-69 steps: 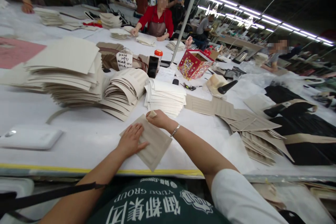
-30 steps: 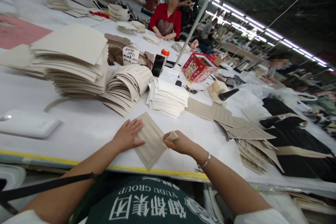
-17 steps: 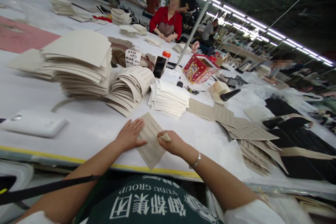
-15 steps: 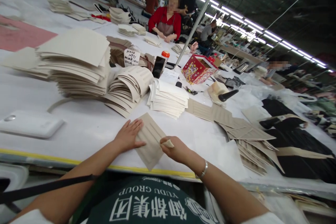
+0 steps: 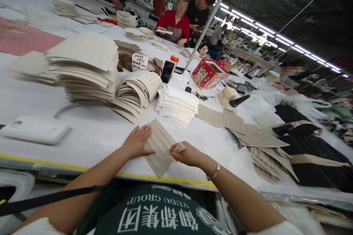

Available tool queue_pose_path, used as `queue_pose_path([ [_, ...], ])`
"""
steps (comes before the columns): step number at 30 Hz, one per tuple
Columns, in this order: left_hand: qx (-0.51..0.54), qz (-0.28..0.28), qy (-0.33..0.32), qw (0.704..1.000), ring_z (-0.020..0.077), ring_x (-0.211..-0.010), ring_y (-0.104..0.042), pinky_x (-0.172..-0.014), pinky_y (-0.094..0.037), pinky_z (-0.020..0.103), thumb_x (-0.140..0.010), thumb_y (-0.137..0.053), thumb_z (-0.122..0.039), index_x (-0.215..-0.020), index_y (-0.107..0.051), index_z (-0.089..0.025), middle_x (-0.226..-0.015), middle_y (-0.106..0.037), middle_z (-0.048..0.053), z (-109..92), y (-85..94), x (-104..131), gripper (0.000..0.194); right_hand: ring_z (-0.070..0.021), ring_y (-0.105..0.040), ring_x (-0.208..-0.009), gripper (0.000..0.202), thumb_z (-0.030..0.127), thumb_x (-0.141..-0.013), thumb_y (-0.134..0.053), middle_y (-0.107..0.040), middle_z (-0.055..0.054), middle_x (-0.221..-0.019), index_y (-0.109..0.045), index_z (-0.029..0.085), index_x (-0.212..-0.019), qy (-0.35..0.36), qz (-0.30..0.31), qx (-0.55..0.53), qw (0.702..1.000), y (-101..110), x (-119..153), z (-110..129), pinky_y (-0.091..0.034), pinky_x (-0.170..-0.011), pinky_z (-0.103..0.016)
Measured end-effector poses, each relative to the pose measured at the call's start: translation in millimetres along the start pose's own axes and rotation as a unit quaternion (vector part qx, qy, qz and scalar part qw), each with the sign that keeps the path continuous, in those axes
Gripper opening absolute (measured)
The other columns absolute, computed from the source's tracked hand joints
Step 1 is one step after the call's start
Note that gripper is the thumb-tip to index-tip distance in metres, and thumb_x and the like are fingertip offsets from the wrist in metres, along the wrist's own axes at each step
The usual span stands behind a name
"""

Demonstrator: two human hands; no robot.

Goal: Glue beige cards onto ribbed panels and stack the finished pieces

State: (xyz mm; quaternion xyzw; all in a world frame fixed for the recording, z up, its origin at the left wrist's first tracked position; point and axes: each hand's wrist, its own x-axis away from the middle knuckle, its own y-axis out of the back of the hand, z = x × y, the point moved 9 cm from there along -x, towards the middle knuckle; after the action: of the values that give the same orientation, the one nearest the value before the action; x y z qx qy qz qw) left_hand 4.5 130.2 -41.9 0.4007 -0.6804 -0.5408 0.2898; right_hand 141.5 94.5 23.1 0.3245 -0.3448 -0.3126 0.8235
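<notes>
A beige panel [image 5: 160, 150] with faint raised lines lies on the white table in front of me. My left hand [image 5: 138, 142] rests flat on its left edge, fingers stretched out. At the panel's right edge, my right hand [image 5: 186, 154] is closed around a small cream piece [image 5: 179, 147]. One end of this piece sticks out of the fist; its exact kind cannot be made out. Just beyond the panel are a bent stack of beige panels [image 5: 140, 90] and a pile of white sheets [image 5: 178, 102].
A tall stack of beige panels [image 5: 82, 62] and a white device [image 5: 35, 129] stand to the left. Farther back are a phone [image 5: 167, 71] and a red box [image 5: 208, 73]. Loose panels [image 5: 256, 137] and black material [image 5: 317, 169] lie right. People work across the table.
My right hand has shifted slightly right and up along the panel's edge. My left hand stays on the panel. Across the table, the person in red now lifts a light piece.
</notes>
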Motion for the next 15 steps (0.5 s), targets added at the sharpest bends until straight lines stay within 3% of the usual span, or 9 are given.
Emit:
queue_pose_path([
  [3,0.006,0.012,-0.002,1.0,0.0263,-0.133,-0.025,-0.109,-0.011,0.042,-0.065,-0.051,-0.069,-0.137,-0.033,-0.015,-0.144,-0.031,0.012,0,-0.2,0,0.092,-0.0106,-0.056,-0.062,0.019,0.016,-0.082,-0.044,-0.064,0.001,-0.068,-0.063,0.018,-0.08,-0.015,-0.034,-0.034,0.999,-1,0,-4,-0.04,-0.061,-0.019],
  [8,0.019,0.001,0.004,1.0,0.0259,-0.133,-0.026,-0.109,-0.014,0.042,-0.061,-0.052,-0.073,-0.139,-0.026,-0.016,-0.144,-0.032,0.012,0,3.0,2,0.1,-0.0145,-0.057,-0.081,0.02,0.018,-0.084,-0.045,-0.066,-0.004,-0.087,-0.064,0.016,-0.089,0.039,-0.134,0.069,0.988,9,-72,39,-0.04,-0.074,-0.022],
  [10,0.023,-0.008,0.009,1.0,0.0253,-0.133,-0.026,-0.109,-0.015,0.041,-0.06,-0.053,-0.073,-0.14,-0.022,-0.015,-0.143,-0.033,0.013,1,3.4,2,0.104,-0.016,-0.058,-0.083,0.022,0.019,-0.085,-0.043,-0.066,-0.007,-0.091,-0.064,0.014,-0.091,0.043,-0.145,0.107,0.983,9,-85,50,-0.04,-0.076,-0.024],
  [12,0.025,-0.007,0.015,1.0,0.0259,-0.134,-0.025,-0.11,-0.014,0.041,-0.059,-0.053,-0.073,-0.14,-0.021,-0.012,-0.144,-0.031,0.014,2,2.0,2,0.107,-0.0166,-0.059,-0.082,0.022,0.018,-0.085,-0.043,-0.067,-0.008,-0.089,-0.064,0.014,-0.089,0.036,-0.133,0.121,0.983,4,-77,49,-0.041,-0.076,-0.024],
  [15,0.031,0.016,0.014,0.999,0.0274,-0.134,-0.023,-0.11,-0.012,0.041,-0.06,-0.052,-0.073,-0.14,-0.019,-0.009,-0.145,-0.026,0.016,4,-1.3,2,0.107,-0.0161,-0.06,-0.081,0.019,0.016,-0.082,-0.046,-0.067,-0.007,-0.086,-0.065,0.014,-0.087,0.016,-0.111,0.096,0.989,-8,-33,29,-0.042,-0.075,-0.023],
])
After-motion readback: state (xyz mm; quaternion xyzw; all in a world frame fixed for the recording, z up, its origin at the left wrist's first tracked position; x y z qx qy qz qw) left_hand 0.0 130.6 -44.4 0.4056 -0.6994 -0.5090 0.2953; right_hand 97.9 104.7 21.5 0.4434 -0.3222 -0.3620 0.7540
